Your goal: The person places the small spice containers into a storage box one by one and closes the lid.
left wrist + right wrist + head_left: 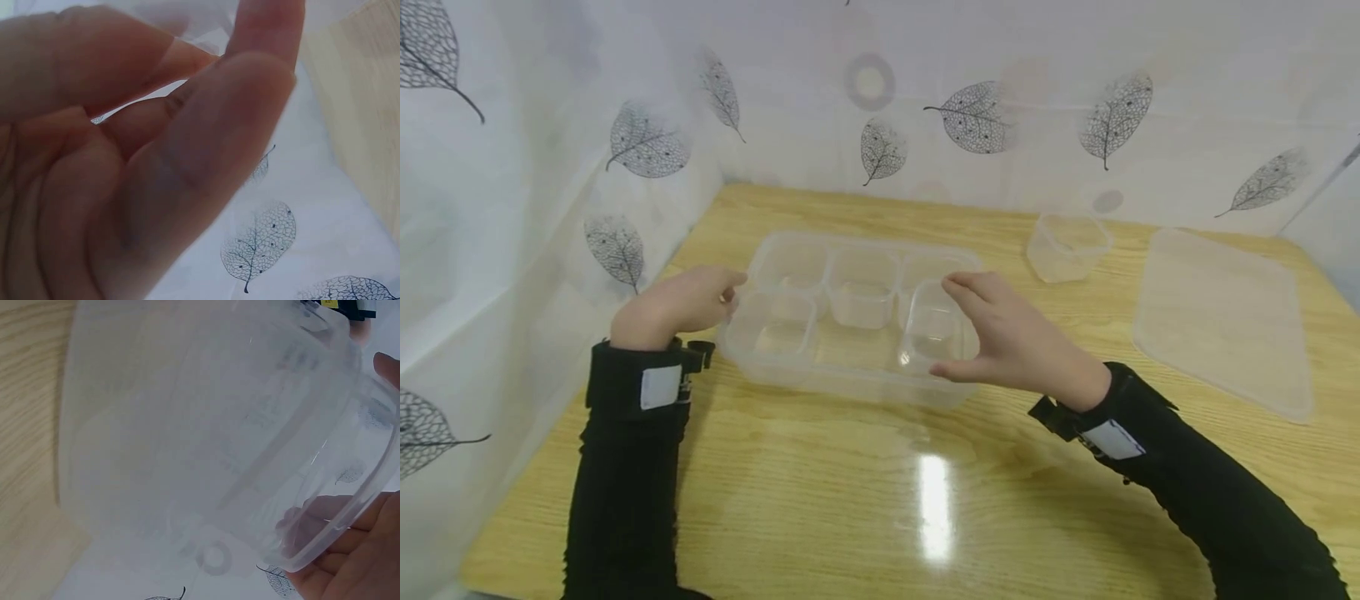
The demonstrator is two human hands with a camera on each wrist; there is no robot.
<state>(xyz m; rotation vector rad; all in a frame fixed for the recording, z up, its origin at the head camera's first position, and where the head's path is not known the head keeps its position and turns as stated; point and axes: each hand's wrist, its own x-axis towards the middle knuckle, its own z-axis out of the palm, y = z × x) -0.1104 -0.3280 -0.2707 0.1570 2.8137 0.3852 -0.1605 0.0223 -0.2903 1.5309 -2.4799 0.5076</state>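
Yellow wood-grain tabletop (pixel 820 475) formed the working surface; clock positions were taken from the tray's centre, 12 being away from the person. Nearest, two black knitted sleeves (pixel 625 500) reached in from 7 and 4 o'clock. On the surface lay a clear rectangular plastic tray (pixel 857 382).

At 9 o'clock the left hand (pixel 679 302) was at the tray's left end, fingers bent; whether they pinched its edge could not be told. At 3 o'clock the right hand (pixel 1011 333) was spread, thumb on the near side and fingers on the far side of a clear, rounded-corner plastic box (pixel 934 325). This box was at 4 o'clock; whether it was fully seated could not be told.

A matching front-left box (pixel 775 327) was at 8 o'clock. Along the tray's far side, three similar back-row boxes (pixel 862 308) were at 11, 12 and 1 o'clock.

Outside the tray, a flat translucent plastic panel (pixel 1225 321) lay at 3 o'clock. Farther off, a loose clear box (pixel 1063 260) was at 2 o'clock. White leaf-printed cloth (pixel 805 100) hung behind.
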